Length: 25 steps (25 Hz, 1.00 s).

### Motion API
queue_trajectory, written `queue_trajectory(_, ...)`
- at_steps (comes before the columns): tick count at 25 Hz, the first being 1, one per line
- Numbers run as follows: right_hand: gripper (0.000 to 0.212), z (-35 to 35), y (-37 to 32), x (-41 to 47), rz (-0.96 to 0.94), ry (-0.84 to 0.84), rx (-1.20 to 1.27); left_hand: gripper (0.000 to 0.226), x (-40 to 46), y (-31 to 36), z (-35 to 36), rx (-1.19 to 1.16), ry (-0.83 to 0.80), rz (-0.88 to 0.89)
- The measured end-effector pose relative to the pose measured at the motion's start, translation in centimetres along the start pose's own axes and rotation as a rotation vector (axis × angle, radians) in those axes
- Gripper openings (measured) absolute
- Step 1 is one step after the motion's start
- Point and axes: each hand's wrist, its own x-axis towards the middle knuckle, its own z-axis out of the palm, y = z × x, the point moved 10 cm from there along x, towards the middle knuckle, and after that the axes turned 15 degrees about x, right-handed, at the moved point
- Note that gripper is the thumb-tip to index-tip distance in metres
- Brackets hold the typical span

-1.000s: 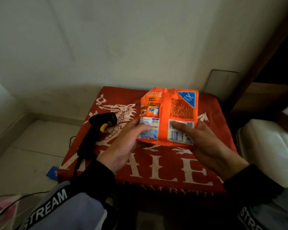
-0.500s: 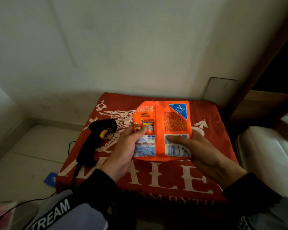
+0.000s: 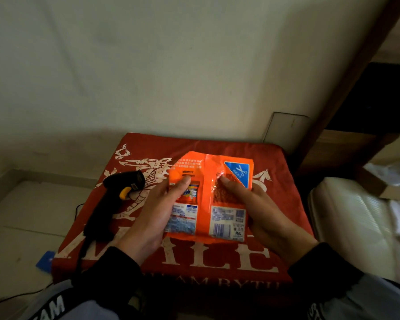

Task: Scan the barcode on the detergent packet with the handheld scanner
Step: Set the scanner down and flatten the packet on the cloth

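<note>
Dim room, pale wall behind, tiled floor to one side. Low bench (image 3: 286, 181) draped in a red cloth (image 3: 148, 255) with a white dragon and large white letters. Orange detergent packet (image 3: 207, 181) held just above the cloth, back side up, barcode (image 3: 221, 229) at its near right corner. Left hand (image 3: 153, 218) gripping the packet's left edge, thumb pressed on the printed face; right hand (image 3: 266, 218) gripping the right edge, thumb on top, fingers (image 3: 255, 188) wrapped behind. Black handheld scanner (image 3: 116, 199) with yellow trigger lying on the cloth left of the packet, just beside the left hand, untouched, cable trailing off the bench's near edge.
</note>
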Motion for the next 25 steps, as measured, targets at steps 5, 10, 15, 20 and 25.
queue_trajectory(5,0.040,-0.5,0.4,0.2,0.061,0.035,0.064,0.024,0.1,-0.2,-0.4,-0.017,0.054,-0.020)
queue_trajectory(10,0.043,-0.7,0.9,0.4,0.108,0.030,0.005,0.042,0.2,-0.5,-0.5,-0.033,0.065,-0.044)
queue_trajectory(15,0.035,-1.4,0.5,0.5,0.068,0.091,0.023,0.035,0.2,-0.2,0.4,-0.041,-0.037,-0.023)
queue_trajectory(20,0.034,-1.5,0.5,0.3,0.065,0.126,0.022,0.039,0.3,-0.4,0.1,0.071,-0.045,-0.026)
queue_trajectory(25,0.029,-1.8,1.5,0.0,0.122,0.150,-0.009,0.041,0.8,-1.7,-0.1,0.109,-0.039,-0.082)
